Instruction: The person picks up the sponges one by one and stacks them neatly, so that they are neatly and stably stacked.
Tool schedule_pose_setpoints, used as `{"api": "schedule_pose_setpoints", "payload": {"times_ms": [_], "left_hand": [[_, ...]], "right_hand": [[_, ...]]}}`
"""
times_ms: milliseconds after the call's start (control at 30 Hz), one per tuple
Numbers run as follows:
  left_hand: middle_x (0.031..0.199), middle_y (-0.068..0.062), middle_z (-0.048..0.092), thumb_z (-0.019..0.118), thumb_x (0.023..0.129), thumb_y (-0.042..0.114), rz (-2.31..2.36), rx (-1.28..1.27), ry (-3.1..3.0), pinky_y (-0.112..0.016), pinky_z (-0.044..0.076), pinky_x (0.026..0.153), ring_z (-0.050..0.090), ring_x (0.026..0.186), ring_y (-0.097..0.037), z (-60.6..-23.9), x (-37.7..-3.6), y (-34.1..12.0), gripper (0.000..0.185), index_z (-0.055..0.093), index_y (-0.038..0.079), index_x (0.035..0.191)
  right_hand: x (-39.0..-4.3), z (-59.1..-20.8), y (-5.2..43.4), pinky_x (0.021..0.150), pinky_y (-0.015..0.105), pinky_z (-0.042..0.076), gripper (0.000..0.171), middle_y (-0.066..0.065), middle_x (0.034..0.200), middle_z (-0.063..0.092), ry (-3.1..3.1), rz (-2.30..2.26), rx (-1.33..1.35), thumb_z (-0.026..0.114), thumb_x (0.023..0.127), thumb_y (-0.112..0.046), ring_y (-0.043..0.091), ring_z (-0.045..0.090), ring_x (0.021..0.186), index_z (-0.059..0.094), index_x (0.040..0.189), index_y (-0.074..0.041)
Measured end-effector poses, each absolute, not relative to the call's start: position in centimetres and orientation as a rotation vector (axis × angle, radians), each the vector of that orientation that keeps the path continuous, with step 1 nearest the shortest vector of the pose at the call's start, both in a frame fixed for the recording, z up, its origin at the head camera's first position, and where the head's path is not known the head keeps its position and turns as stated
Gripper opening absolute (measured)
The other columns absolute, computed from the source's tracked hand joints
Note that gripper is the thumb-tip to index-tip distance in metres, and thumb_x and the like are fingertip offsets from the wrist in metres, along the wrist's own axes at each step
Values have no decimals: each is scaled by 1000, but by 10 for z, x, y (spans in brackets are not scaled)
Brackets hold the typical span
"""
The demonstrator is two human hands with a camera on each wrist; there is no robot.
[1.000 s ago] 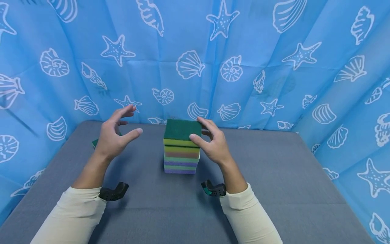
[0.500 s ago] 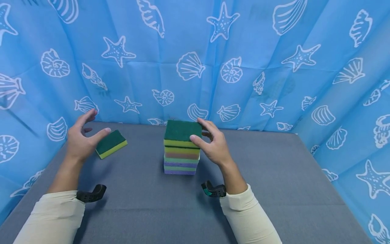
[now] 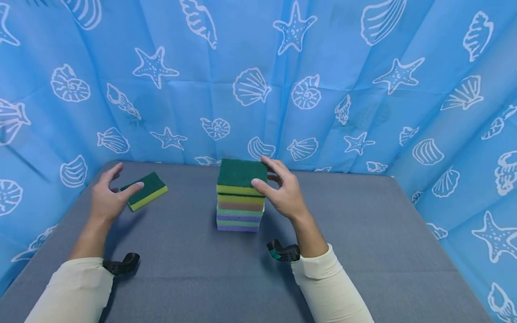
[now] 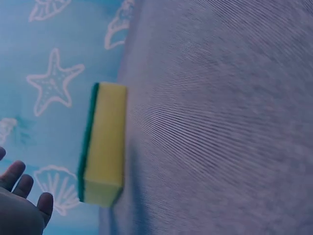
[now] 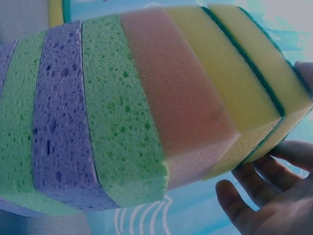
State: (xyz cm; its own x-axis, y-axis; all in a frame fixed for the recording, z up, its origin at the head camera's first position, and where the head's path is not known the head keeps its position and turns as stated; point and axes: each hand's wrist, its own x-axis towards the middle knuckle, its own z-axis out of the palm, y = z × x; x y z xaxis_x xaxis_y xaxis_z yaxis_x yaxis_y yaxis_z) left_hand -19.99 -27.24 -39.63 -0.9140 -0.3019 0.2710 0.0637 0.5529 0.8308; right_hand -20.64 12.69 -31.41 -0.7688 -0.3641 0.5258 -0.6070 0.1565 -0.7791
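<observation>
A stack of several sponges (image 3: 240,208) stands in the middle of the grey table (image 3: 363,233); its layers are purple, green, orange and yellow, with a green-topped yellow sponge (image 3: 240,172) uppermost. My right hand (image 3: 262,170) pinches that top sponge's right end between thumb and forefinger. Up close in the right wrist view are the stack (image 5: 122,107) and the right hand (image 5: 264,196) at its top end. My left hand (image 3: 126,176) hovers spread by a loose green-and-yellow sponge (image 3: 147,190), thumb at its left corner. The left wrist view has this sponge (image 4: 102,142) lying flat, the left hand (image 4: 19,205) just off it.
A blue curtain (image 3: 258,80) printed with white shells and starfish closes the table in at the back and on both sides. Black wrist-camera mounts (image 3: 282,251) sit under both forearms. Bare grey tabletop lies in front of and right of the stack.
My left hand has moved from beside the stack out to the left and down to the loose sponge. The right hand and the stack have stayed put.
</observation>
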Motion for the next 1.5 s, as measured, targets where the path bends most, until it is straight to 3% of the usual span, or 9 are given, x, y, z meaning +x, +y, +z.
{"api": "schedule_pose_setpoints", "payload": {"times_ms": [233,500,767,967,1267,1500], "left_hand": [[153,-31,15,65,91,41,-1337,303,-2554,-68,23,99,15,137,-50,-411,-199,-277,90,14,3,154],[149,-35,19,65,90,42,-1393,312,-2605,-67,24,99,22,131,-53,-420,-199,-283,94,12,-3,153],[151,-37,3,66,90,42,-1310,403,-2691,-70,19,100,12,133,-57,-424,-199,-290,97,8,-3,153],[149,-39,6,67,89,41,-1317,419,-2706,-67,22,100,17,131,-57,-431,-200,-293,99,6,-5,152],[141,-43,25,71,88,27,-1342,393,-2716,-63,30,99,30,126,-55,-437,-205,-297,98,4,-13,148],[138,-44,29,69,88,18,-1324,457,-2701,-57,43,91,34,124,-56,-435,-205,-295,90,9,-12,149]], "right_hand": [[-206,-314,127,96,56,39,55,31,130,47,-2216,1653,953,60,89,2,41,46,117,41,139,13],[-206,-314,127,96,53,40,55,31,129,47,-2217,1662,944,59,87,6,40,47,117,41,138,14],[-206,-313,127,96,53,40,54,31,129,47,-2218,1663,940,59,88,5,39,47,117,41,138,13],[-205,-313,127,96,53,40,54,31,128,47,-2215,1663,943,59,88,6,39,47,117,41,139,14],[-206,-313,127,96,53,39,55,31,130,47,-2222,1647,941,59,88,5,39,47,118,41,139,13],[-206,-313,126,96,52,40,55,30,128,48,-2226,1665,937,60,88,4,39,48,115,41,139,13]]}}
